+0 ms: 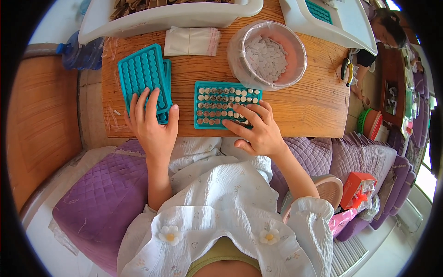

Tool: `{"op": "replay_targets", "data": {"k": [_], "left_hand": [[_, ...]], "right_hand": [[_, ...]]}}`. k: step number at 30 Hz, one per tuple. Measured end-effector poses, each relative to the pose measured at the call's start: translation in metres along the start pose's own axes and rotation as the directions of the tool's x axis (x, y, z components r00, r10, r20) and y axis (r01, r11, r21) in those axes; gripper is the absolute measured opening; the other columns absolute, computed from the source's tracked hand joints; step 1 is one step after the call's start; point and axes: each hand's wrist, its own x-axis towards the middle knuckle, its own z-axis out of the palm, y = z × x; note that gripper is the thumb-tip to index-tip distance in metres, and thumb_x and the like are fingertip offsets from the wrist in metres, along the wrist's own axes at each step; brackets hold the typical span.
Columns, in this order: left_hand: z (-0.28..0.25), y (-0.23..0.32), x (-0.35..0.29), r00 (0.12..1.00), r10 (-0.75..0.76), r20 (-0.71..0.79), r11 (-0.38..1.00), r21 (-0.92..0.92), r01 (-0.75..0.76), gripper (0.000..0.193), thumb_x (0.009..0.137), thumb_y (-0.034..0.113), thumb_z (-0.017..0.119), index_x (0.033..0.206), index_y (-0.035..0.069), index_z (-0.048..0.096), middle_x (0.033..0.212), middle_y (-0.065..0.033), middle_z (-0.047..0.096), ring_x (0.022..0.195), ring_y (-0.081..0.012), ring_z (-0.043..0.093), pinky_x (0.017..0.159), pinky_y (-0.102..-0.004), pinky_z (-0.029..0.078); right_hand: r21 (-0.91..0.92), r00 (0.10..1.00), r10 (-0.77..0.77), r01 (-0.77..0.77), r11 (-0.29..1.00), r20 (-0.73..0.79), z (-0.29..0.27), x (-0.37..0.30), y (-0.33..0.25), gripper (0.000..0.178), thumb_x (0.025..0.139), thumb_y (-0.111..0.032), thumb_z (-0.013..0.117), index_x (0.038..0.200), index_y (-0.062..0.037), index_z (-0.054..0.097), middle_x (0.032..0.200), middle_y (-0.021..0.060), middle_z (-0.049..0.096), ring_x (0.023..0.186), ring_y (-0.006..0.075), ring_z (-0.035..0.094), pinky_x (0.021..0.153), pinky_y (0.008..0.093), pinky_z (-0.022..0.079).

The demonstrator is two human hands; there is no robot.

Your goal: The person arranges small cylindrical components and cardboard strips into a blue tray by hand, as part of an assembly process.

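Note:
My left hand lies with its fingers spread over the near part of a teal tray, whose rows of round hollows show no pieces in them. At least one more teal tray is stacked askew beneath it. To the right, a teal tray holds rows of small round pieces, some silvery and some whitish. Over that tray's near right part is my right hand, fingers apart and fingertips at the pieces. Whether they press on the pieces I cannot tell.
A plastic-lined bucket of small white pieces stands beyond the filled tray. Clear plastic bags lie left of it. White bins line the far side. Yellow-and-black pliers are at the right edge. Another person is at far right.

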Motion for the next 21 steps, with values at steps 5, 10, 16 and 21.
{"op": "replay_targets", "data": {"k": [5,10,16,21], "left_hand": [[-0.002,-0.004,0.001,0.996,-0.028,-0.087,0.985,-0.172,0.013,0.039,0.071,0.022,0.066,0.106,0.006,0.058,0.11,-0.0116,0.056,0.107,-0.0327,0.047,0.091,-0.0453,0.033],[-0.004,-0.005,0.002,0.994,-0.051,-0.098,0.97,-0.24,0.026,0.039,0.07,0.02,0.066,0.105,0.005,0.058,0.109,-0.0126,0.056,0.105,-0.034,0.048,0.09,-0.0446,0.034],[-0.004,-0.008,0.001,0.994,-0.041,-0.101,0.974,-0.228,0.017,0.038,0.071,0.021,0.065,0.105,0.006,0.059,0.107,-0.0119,0.058,0.105,-0.0345,0.049,0.091,-0.045,0.034],[-0.006,-0.009,0.001,0.997,-0.019,-0.078,0.985,-0.175,0.006,0.036,0.072,0.022,0.063,0.104,0.007,0.06,0.106,-0.01,0.059,0.107,-0.0339,0.049,0.092,-0.0455,0.032]], "right_hand": [[-0.002,1.0,-0.006,0.006,1.0,-0.008,0.0,0.0,0.0,0.042,0.085,-0.052,0.04,0.107,-0.0237,0.061,0.12,0.0083,0.046,0.105,0.027,0.04,0.094,0.0467,0.029],[-0.021,0.999,0.019,-0.018,1.0,0.026,-0.006,0.007,-0.011,0.045,0.084,-0.056,0.038,0.109,-0.0251,0.061,0.121,0.0089,0.045,0.105,0.0281,0.04,0.095,0.0519,0.025],[-0.055,0.999,0.019,-0.017,0.998,0.032,0.003,0.01,-0.013,0.046,0.084,-0.057,0.038,0.108,-0.0254,0.061,0.121,0.0085,0.045,0.104,0.0275,0.041,0.094,0.0533,0.025],[-0.013,1.0,0.019,-0.019,1.0,0.014,0.005,0.008,-0.01,0.045,0.084,-0.057,0.039,0.106,-0.0249,0.062,0.121,0.008,0.045,0.104,0.0273,0.042,0.095,0.0531,0.024]]}}
